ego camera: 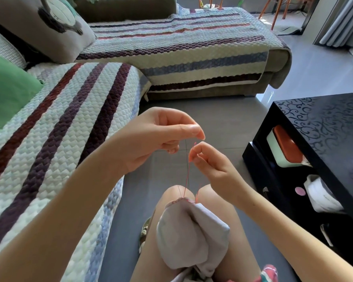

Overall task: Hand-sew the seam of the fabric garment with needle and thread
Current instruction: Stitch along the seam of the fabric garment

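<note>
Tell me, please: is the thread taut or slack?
Taut, it seems. The thread runs in a nearly straight line from the garment up to the right hand, which pinches it.

I sat in daylight by a corner sofa under a quilted striped cover, a green cushion and grey printed pillow on my left, glossy grey floor tiles below, a black patterned table on my right, pale curtains beyond.

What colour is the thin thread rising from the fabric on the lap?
Reddish-pink; the thin sewing thread shows best in the head view.
</note>
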`<state>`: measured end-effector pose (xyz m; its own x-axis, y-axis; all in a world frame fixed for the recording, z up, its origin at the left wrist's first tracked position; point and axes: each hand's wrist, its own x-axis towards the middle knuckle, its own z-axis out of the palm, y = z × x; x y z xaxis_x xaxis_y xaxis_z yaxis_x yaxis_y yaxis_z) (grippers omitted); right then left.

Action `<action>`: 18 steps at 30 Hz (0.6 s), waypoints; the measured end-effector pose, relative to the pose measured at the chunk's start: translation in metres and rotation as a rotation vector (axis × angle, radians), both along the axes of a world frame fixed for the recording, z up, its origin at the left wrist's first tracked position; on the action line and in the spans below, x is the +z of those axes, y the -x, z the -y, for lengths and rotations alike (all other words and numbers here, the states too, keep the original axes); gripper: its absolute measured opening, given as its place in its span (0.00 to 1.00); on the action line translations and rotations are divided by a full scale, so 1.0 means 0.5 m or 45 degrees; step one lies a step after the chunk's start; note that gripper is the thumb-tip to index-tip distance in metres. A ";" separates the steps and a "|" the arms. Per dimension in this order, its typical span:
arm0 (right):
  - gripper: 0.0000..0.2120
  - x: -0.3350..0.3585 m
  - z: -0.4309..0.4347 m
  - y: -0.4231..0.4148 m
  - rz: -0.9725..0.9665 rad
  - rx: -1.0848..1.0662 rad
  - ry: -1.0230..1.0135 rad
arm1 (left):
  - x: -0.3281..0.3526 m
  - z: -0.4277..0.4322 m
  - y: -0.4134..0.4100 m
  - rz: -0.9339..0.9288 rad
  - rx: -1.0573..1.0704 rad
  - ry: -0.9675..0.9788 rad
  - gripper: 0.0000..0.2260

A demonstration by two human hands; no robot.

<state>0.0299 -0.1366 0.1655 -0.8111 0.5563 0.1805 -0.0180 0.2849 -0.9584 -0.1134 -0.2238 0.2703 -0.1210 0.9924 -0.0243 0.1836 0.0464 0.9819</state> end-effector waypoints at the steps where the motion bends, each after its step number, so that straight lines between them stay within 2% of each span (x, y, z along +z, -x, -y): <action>1: 0.07 0.001 0.004 -0.001 -0.035 0.031 0.027 | -0.003 -0.001 0.002 0.004 0.002 0.001 0.07; 4: 0.06 0.007 0.018 -0.007 -0.085 0.103 0.053 | -0.013 -0.002 0.014 0.035 0.008 0.019 0.07; 6: 0.02 0.011 0.025 -0.011 -0.096 0.144 0.076 | -0.019 -0.003 0.021 0.060 -0.005 0.037 0.07; 8: 0.11 0.016 0.031 -0.018 -0.144 0.176 0.102 | -0.025 -0.005 0.027 0.099 0.002 0.055 0.07; 11: 0.21 0.024 0.034 -0.032 -0.207 0.149 0.009 | -0.044 -0.013 0.042 0.151 0.064 0.096 0.07; 13: 0.18 0.031 0.036 -0.038 -0.200 0.097 -0.004 | -0.065 -0.019 0.049 0.224 0.106 0.160 0.07; 15: 0.09 0.036 0.038 -0.043 -0.209 0.023 -0.011 | -0.093 -0.022 0.050 0.259 0.154 0.250 0.06; 16: 0.07 0.037 0.037 -0.045 -0.217 -0.028 -0.007 | -0.111 -0.021 0.047 0.195 0.192 0.299 0.05; 18: 0.08 0.038 0.030 -0.048 -0.229 -0.113 0.064 | -0.153 -0.014 0.036 -0.104 0.298 0.380 0.04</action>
